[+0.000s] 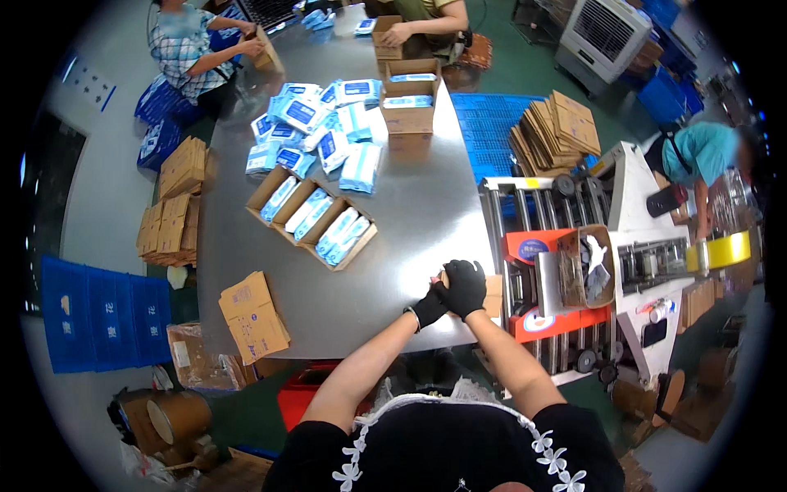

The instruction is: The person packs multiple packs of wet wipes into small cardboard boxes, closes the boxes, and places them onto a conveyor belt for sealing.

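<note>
Both my hands wear black gloves and meet over a small brown cardboard box [493, 295] at the table's right front edge. My right hand [466, 289] lies on top of the box with its fingers bent over it. Close against it is my left hand [429, 309], one bare fingertip showing; its other fingers are mostly hidden. Farther left on the metal table [393, 238], an open carton with dividers [297, 238] holds several blue-and-white wipe packs standing on edge. Behind it lies a loose heap of wipe packs [303, 115].
Flat cardboard blanks [252, 316] lie at the table's left front corner. Another open carton [408, 119] stands farther back. A roller conveyor with a box-taping machine [557, 246] adjoins the right edge. Co-workers handle boxes at the far end; another person [709, 156] bends beyond the conveyor.
</note>
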Available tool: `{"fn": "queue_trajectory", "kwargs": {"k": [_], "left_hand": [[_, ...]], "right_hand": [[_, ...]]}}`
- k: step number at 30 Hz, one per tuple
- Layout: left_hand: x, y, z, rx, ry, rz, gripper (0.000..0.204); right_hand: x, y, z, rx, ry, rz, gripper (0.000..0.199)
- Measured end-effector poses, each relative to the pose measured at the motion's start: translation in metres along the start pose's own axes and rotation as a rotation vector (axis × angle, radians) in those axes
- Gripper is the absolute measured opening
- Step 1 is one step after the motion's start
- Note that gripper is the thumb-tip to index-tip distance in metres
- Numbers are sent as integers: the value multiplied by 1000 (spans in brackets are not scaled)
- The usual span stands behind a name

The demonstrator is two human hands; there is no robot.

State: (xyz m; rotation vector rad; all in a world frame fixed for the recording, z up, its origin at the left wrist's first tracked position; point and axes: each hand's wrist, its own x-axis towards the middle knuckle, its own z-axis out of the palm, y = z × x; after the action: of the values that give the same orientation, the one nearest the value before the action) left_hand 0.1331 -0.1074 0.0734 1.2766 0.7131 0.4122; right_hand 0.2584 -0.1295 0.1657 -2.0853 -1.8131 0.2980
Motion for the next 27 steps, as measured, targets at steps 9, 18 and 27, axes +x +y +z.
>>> {"fn": "queue_trajectory", "kwargs": {"k": [9,18,27], "left_hand": [[-54,137,-108,1523,963,-36,45],[-111,103,-164,1447,657,231,10],[-194,83,-125,1077,-104,266,17]], "right_hand": [[-20,116,-43,-21,-36,-142,29],[-33,106,-36,-92,133,-280,42],[-6,-119,25,304,-496,-930,53]]}}
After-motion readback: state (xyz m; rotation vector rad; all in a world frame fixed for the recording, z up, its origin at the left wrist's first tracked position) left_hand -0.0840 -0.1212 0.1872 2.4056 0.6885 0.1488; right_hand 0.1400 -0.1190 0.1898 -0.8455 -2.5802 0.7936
